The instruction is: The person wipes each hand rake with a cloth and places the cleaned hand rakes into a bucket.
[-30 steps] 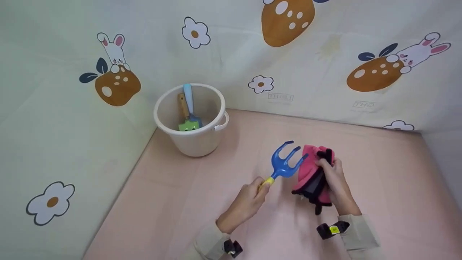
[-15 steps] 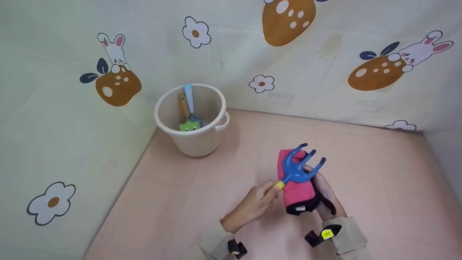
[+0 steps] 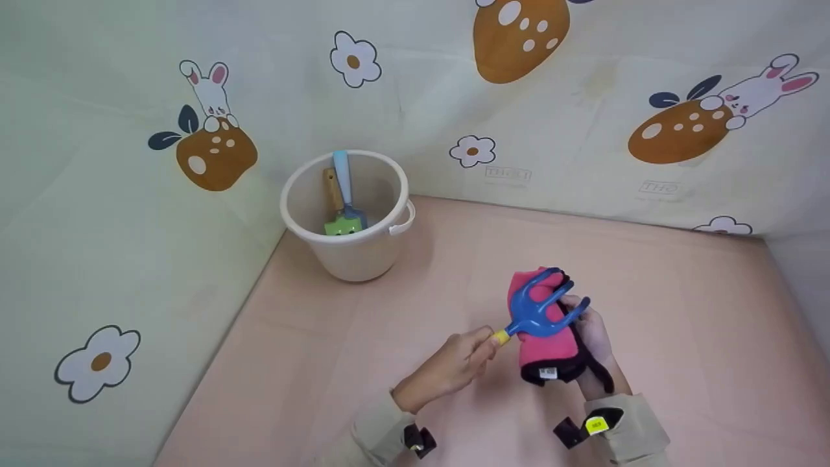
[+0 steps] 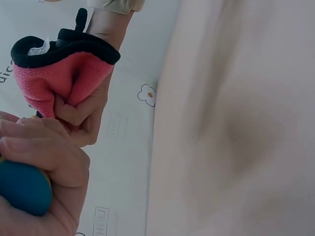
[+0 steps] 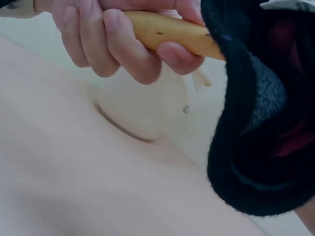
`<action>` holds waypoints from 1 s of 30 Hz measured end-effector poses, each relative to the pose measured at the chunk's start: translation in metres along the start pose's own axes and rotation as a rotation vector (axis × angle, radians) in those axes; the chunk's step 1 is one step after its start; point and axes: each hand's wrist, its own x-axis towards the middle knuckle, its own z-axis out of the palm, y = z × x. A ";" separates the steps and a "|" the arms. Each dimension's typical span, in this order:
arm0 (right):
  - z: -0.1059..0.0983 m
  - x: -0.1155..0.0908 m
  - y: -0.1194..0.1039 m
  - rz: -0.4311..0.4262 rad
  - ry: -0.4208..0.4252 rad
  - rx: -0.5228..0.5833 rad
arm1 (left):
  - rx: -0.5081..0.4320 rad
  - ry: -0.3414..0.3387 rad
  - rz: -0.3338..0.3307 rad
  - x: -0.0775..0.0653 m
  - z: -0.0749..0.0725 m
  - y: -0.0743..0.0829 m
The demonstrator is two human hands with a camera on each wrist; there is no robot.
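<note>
My left hand (image 3: 450, 363) grips the yellow handle (image 5: 172, 32) of a blue three-pronged hand fork (image 3: 533, 319), which points up and to the right. Behind the fork's head, a bunched pink cloth (image 3: 548, 350) with black edging and a small white tag overlaps the tines in the head view. My right hand (image 3: 595, 334) holds this cloth from its right side, partly hidden by it. Curled fingers (image 4: 81, 115) of that hand pinch the pink fabric in the left wrist view. The handle's rounded teal end (image 4: 24, 187) pokes out of my left hand.
A cream bucket (image 3: 356, 259) stands at the back left, near the corner. Inside lean a light blue handle (image 3: 342, 178), a wooden handle (image 3: 333, 189) and a green tool head (image 3: 343, 225). Printed fabric walls (image 3: 415, 97) border the pink surface (image 3: 648, 279).
The right hand has brought the cloth leftward, from beside the fork to behind its tines. The fork has shifted slightly right and down. The bucket stays in place.
</note>
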 end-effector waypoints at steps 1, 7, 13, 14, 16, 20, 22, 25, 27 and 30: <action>0.000 -0.001 -0.002 0.003 0.012 -0.018 | 0.000 -0.004 -0.004 0.000 -0.001 -0.001; 0.001 -0.005 -0.011 0.035 -0.005 -0.049 | 0.009 -0.031 -0.032 -0.003 -0.004 -0.005; -0.001 -0.008 -0.017 0.039 -0.060 -0.088 | 0.041 -0.065 -0.061 -0.005 -0.006 -0.009; -0.001 -0.009 -0.017 0.020 -0.032 -0.131 | 0.048 -0.069 -0.068 -0.006 -0.006 -0.010; 0.000 -0.010 -0.017 -0.032 0.052 -0.264 | 0.067 -0.066 -0.071 -0.006 -0.006 -0.011; 0.001 -0.009 -0.016 -0.155 0.277 -0.699 | 0.111 -0.057 -0.069 -0.007 -0.005 -0.014; 0.002 -0.009 -0.016 -0.202 0.361 -0.918 | 0.126 -0.059 -0.076 -0.007 -0.006 -0.015; 0.004 -0.009 -0.015 -0.244 0.433 -1.172 | 0.142 -0.064 -0.101 -0.008 -0.008 -0.015; 0.005 -0.011 -0.015 -0.285 0.451 -1.266 | 0.152 -0.064 -0.121 -0.008 -0.009 -0.016; 0.007 -0.016 -0.017 -0.358 0.494 -1.300 | 0.173 -0.048 -0.159 -0.009 -0.013 -0.018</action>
